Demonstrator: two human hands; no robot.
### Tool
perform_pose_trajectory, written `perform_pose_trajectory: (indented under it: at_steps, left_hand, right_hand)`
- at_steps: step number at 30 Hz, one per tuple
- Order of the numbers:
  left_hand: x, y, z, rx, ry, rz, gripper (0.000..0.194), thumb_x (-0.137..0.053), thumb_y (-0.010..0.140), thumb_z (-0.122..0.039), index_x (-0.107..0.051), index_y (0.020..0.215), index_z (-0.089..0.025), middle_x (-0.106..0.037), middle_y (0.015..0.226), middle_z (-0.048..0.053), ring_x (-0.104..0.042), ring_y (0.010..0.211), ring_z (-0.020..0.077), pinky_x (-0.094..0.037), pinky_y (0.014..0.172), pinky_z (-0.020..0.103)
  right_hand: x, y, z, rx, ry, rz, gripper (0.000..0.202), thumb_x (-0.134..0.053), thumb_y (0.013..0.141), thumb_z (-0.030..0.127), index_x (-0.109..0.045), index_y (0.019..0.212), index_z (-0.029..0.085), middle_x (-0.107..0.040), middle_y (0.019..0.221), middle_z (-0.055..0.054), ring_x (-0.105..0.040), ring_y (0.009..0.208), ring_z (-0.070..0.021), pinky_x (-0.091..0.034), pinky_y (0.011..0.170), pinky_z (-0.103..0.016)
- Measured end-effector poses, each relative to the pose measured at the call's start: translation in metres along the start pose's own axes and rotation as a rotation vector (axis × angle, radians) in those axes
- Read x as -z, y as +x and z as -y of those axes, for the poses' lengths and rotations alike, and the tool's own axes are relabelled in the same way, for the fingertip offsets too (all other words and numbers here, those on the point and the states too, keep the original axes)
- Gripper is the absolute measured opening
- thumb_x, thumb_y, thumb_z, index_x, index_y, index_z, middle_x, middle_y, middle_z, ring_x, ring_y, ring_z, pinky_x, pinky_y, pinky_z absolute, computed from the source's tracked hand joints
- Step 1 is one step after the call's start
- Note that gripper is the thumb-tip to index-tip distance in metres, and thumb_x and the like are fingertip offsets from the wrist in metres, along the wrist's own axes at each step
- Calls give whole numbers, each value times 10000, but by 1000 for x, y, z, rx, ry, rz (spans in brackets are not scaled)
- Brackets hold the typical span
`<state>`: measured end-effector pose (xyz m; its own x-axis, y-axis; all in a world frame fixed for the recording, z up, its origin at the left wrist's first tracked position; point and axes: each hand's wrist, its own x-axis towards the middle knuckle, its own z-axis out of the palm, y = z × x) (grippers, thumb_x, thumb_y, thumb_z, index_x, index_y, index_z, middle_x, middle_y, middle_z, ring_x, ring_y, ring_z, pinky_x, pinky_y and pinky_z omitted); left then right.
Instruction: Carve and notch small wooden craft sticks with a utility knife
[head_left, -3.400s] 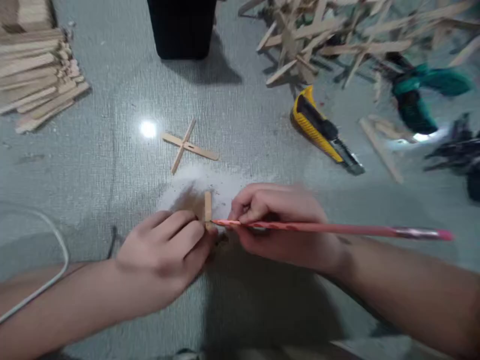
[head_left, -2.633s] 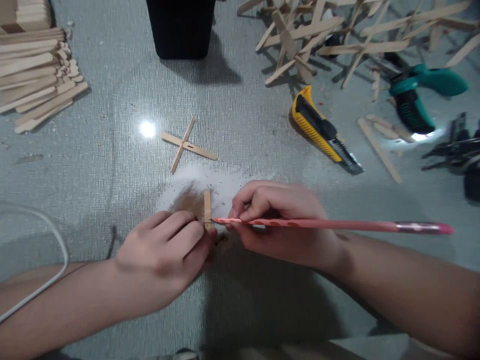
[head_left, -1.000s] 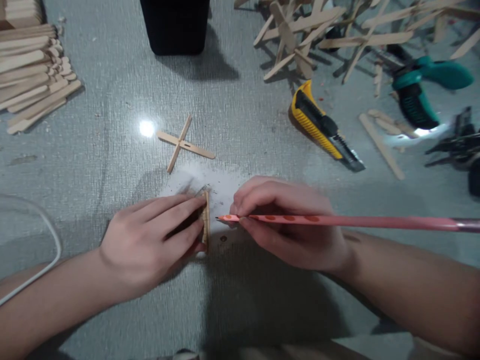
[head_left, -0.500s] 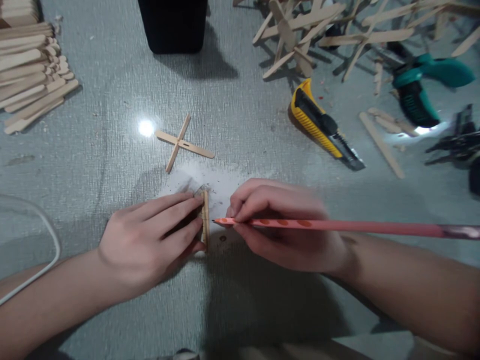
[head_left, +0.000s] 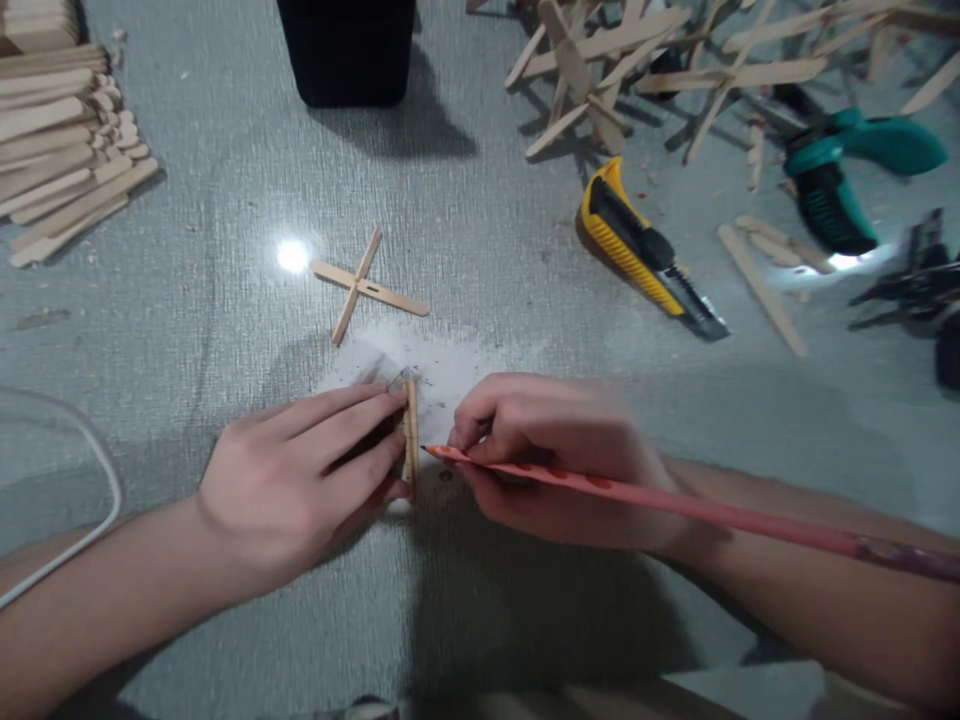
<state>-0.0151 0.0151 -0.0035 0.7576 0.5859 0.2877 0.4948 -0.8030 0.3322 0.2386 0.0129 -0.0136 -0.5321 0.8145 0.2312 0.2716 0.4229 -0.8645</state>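
Note:
Under the fingertips of my left hand (head_left: 300, 470) a short wooden stick piece (head_left: 411, 440) is held on the table, its long edge facing right. My fingers are bent down over it and hide most of what lies beneath. In my right hand (head_left: 555, 460) a pink pencil (head_left: 675, 500) with darker oval spots is pinched near its point. The dark pencil tip is just right of the wooden piece, and I cannot tell whether it touches. A cross of two wooden craft sticks (head_left: 356, 284) lies above my left hand, one stick with a small slot.
At upper left lies a pile of craft sticks (head_left: 60, 140), with a black container (head_left: 349, 50) to its right. A yellow utility knife (head_left: 645, 250), green-handled pliers (head_left: 832, 180) and joined sticks (head_left: 585, 70) occupy the right side. A white cable (head_left: 101, 450) crosses my left forearm.
The pencil has tilted, its rear end swinging down toward me. My right hand has shifted slightly downward and left. My left hand and the wooden piece stay in place.

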Motion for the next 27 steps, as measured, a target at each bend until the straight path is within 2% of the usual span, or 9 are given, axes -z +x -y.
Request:
perform_pose_trajectory:
  at_steps: [7,11,27]
  left_hand:
    - [0,1,0,-3,2,-16,228,-737,968,-319,-732,1126,-156,-769,1272,95,-766,1136,276,-713,831,401]
    - [2,1,0,23,-3,1,190,-711,985,-299,-716,1123,-169,-764,1282,100,-758,1158,275,-706,880,404]
    - [0,-2,3,-9,10,-29,258,-747,961,-333,-719,1155,-165,-763,1289,87,-761,1154,276,-709,870,397]
  right_hand:
    - [-1,0,0,11,-17,-8,259,-688,847,65,-503,759,223,-685,786,14,-621,657,-87,-477,587,-206]
    - [0,1,0,13,-19,-9,256,-684,846,69,-502,761,227,-684,787,13,-618,656,-90,-478,585,-211]
    - [0,-1,1,-14,-14,-7,249,-683,841,66,-510,756,224,-691,805,8,-632,667,-98,-489,603,-220]
